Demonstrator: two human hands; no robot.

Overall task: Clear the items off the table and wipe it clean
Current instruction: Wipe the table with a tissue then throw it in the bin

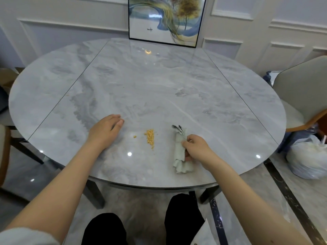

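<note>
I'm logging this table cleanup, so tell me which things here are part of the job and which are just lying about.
Job:
table
crumbs
cloth, gripped by right hand
left hand, resting on the table

Lying about:
painting
chair
bag

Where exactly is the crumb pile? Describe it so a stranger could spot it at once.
Start at the round marble table and go to its near edge, between the two hands. The crumb pile lies between the left hand and the cloth that the right hand grips. It is a narrow yellow strip of grains, the only yellow there besides one stray crumb to its left.
</note>
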